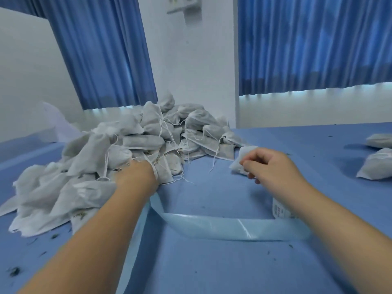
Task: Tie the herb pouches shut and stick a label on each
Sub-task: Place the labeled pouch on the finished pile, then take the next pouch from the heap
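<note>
Counter (297, 141), blue-covered. A large heap of herb pouches (127, 145), white with loose drawstrings, occupies the far left portion. The left hand (137, 175) is pushed into the heap's near edge; its fingers are buried among the pouches, so its grasp cannot be determined. The right hand (273, 166), just right of the heap, pinches a small white piece (244, 154) between thumb and fingertips; pouch or label not determinable. A pale blue strip (233, 228) lies across the near middle. Printed labels (280, 210) show beside the right forearm. Two separate pouches (375, 164) lie at the right edge. Herb crumbs (14, 271) lie near the left corner.
</note>
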Available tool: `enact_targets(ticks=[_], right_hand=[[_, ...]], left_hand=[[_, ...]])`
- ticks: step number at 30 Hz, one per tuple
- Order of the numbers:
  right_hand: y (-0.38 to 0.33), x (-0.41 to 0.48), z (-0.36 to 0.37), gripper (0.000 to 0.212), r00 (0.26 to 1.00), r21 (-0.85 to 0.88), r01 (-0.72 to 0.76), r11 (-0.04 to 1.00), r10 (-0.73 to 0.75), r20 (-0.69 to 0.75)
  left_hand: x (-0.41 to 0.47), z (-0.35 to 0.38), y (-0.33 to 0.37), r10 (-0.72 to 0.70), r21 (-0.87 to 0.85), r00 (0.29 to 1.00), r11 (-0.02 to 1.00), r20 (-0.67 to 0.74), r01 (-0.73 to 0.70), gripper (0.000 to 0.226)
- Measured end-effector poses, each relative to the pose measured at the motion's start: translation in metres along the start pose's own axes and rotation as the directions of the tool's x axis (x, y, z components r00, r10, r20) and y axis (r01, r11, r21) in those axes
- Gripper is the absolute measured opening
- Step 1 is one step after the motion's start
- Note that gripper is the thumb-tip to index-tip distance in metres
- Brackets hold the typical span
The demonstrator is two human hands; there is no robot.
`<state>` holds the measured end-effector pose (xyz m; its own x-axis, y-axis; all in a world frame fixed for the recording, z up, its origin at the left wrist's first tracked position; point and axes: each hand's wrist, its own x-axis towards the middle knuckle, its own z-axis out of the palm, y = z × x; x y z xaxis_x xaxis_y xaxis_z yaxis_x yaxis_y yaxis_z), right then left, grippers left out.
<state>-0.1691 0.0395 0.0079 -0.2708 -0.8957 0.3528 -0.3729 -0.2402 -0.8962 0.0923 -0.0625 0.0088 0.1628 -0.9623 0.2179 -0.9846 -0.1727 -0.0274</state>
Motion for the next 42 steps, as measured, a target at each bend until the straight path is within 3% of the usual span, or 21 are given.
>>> enact_targets(ticks=[5,14,19,27,31,35,38,40,42], right_hand=[[0.004,0.001,0.0,0.028,1.0,0.014,-0.005,1.0,0.005,0.023],[0.002,-0.002,0.0,0.023,0.995,0.013,-0.03,0.999,0.028,0.092],[-0.001,0.0,-0.002,0.02,0.996,0.022,-0.026,0.999,0.024,0.085],[-0.004,-0.002,0.0,0.017,0.99,-0.002,-0.044,0.999,0.044,0.134],[-0.005,-0.002,-0.003,0.016,0.987,0.007,-0.053,0.999,0.051,0.153],[-0.005,-0.001,-0.004,0.016,0.988,-0.003,-0.052,0.999,0.051,0.149],[-0.006,-0.002,-0.003,0.015,0.995,-0.016,0.001,1.0,0.001,0.102],[-0.008,-0.002,-0.003,0.016,0.995,-0.058,0.073,0.996,-0.069,0.076],[-0.008,-0.002,-0.003,0.036,0.992,-0.075,0.114,0.991,-0.109,0.067]], left_hand=[[0.005,0.015,-0.003,0.092,0.126,0.995,0.987,0.046,-0.097,0.049],[0.005,0.02,-0.002,0.032,0.175,0.998,0.984,-0.051,-0.023,0.035],[0.005,0.012,0.002,0.068,0.073,0.996,0.995,-0.049,-0.064,0.028],[0.002,-0.011,0.021,0.099,-0.336,0.987,0.932,-0.124,-0.136,0.018],[0.004,-0.028,0.027,0.016,-0.662,0.994,0.745,-0.105,-0.082,0.014],[0.003,-0.041,0.036,-0.078,-0.915,0.996,0.404,-0.053,-0.017,0.012],[-0.011,-0.047,0.048,-0.003,-0.981,1.0,0.192,0.005,0.006,0.019],[-0.025,-0.049,0.061,0.073,-0.993,0.997,0.119,-0.005,-0.014,0.02],[-0.04,-0.051,0.074,0.129,-1.0,0.992,0.019,0.007,0.005,0.019]])
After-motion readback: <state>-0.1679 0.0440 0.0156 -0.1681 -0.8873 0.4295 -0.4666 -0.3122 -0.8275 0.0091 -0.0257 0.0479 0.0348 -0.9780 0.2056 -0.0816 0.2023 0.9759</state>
